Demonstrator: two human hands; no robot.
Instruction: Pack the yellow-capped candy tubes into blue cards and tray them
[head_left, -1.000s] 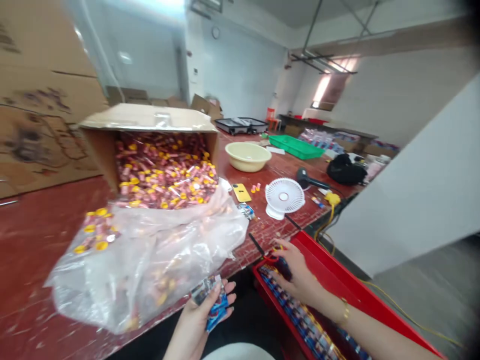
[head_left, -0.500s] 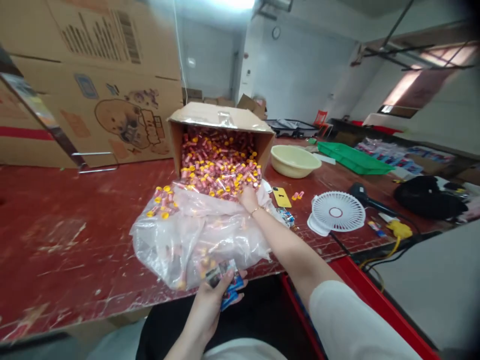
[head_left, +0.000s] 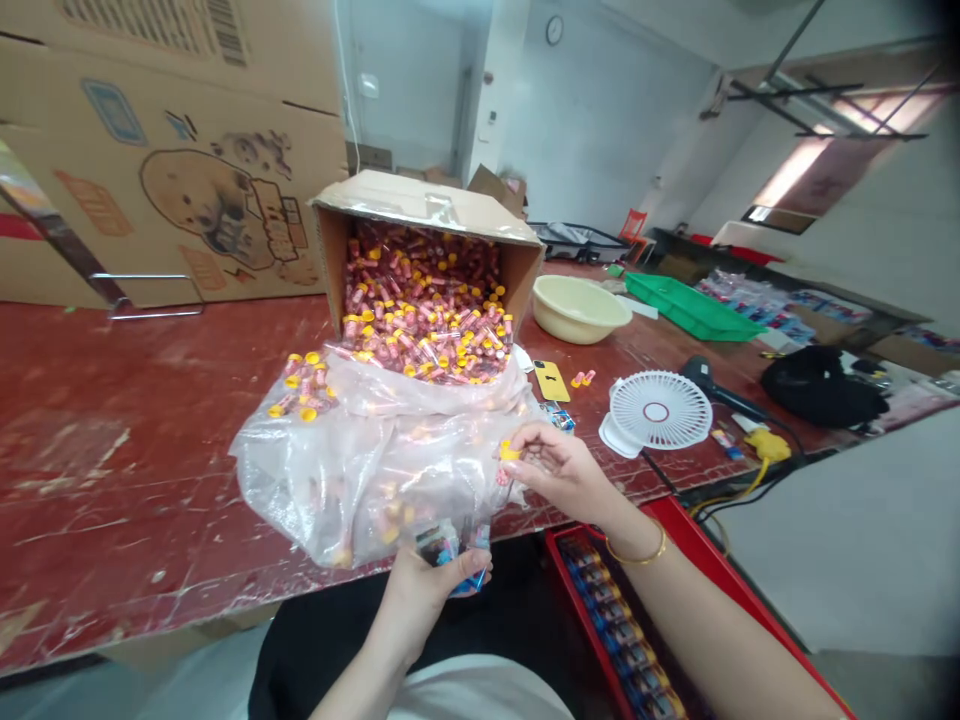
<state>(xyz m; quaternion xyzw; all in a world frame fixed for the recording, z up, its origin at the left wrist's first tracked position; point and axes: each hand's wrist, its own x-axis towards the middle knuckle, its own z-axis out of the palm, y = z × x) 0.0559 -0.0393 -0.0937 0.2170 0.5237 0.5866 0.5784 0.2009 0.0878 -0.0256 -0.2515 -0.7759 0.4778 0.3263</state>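
Between the box (head_left: 427, 205) of pink tubes, at 11 o'clock from the right hand (head_left: 570, 475), and the table's near edge, a crumpled plastic bag (head_left: 300, 490) is spread. The phone (head_left: 553, 382) and bowl (head_left: 581, 310) are seen at 12 o'clock, the white fan (head_left: 660, 410) at 2, the red crate (head_left: 688, 525) at 5. By the right hand's pinched thumb and forefinger, 1 yellow-capped tube (head_left: 508, 453) is held over the bag's right edge. At 7 o'clock, the blue packet (head_left: 466, 572) is gripped under the left hand's (head_left: 424, 592) thumb. That hand's other fingers are mostly hidden, the tube's body is partly covered, the bag's contents are blurred by plastic, and the crate is cut off and crossed by the right forearm.
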